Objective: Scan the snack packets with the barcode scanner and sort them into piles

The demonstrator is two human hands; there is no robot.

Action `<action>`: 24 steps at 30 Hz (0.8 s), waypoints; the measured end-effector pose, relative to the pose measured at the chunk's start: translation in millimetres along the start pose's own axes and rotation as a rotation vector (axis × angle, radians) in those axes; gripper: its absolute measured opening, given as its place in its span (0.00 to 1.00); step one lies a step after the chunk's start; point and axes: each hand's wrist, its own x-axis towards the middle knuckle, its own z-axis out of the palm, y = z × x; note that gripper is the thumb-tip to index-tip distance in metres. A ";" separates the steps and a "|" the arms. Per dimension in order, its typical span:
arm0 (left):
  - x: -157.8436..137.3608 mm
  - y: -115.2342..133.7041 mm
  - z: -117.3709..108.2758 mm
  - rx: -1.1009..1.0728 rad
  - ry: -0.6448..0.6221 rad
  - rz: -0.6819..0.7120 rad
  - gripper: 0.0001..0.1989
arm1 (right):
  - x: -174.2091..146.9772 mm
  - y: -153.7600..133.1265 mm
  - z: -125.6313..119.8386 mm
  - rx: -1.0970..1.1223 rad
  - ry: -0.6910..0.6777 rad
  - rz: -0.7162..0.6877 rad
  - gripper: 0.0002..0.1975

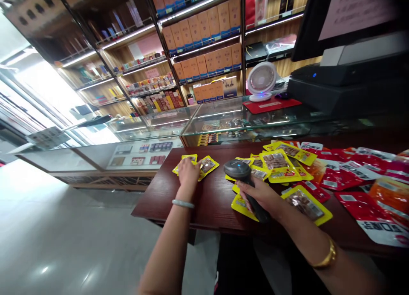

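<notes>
In my right hand [260, 195] is a black handheld barcode scanner [238, 169], with my fingers wrapped round its grip and its head pointing away from me. My left hand [189, 171] reaches to the left part of the dark wooden table [156, 197], fingers bent down over a yellow snack packet [191, 157]. Another yellow packet [208, 164] with a clear window lies against my left thumb. Beneath and behind the scanner spreads a loose pile of yellow packets [277, 160]. A larger yellow packet [305, 204] lies near my right forearm.
Red and white snack bags [361, 169] are heaped on the right of the table. Behind it stands a glass display counter [220, 116] with a white fan [262, 79] on a red mat [271, 105]. A black monitor [306, 26] rises at right. Stocked shelves [204, 39] line the back.
</notes>
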 end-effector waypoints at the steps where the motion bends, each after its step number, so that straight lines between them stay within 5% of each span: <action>1: 4.3 -16.2 -6.6 0.084 0.020 -0.093 0.32 | 1.4 1.4 1.1 -0.004 -0.014 0.002 0.25; 5: 14.3 -61.7 -16.6 0.218 -0.077 -0.311 0.46 | 5.5 5.4 4.1 -0.016 -0.042 0.017 0.24; 8: 17.3 -75.3 -14.2 0.213 -0.177 -0.356 0.42 | 8.8 6.3 4.8 -0.040 -0.058 0.020 0.25; 11: 17.2 -77.6 -12.4 0.156 -0.101 -0.279 0.37 | 12.0 3.6 5.8 -0.076 -0.069 0.021 0.25; 15: 10.6 -69.8 -15.4 -0.027 0.024 -0.178 0.32 | 13.9 -3.5 11.4 -0.094 -0.058 0.025 0.24; 24: -10.0 -12.6 -19.9 -0.346 -0.024 0.041 0.33 | 16.6 -19.2 21.7 -0.091 -0.096 -0.012 0.24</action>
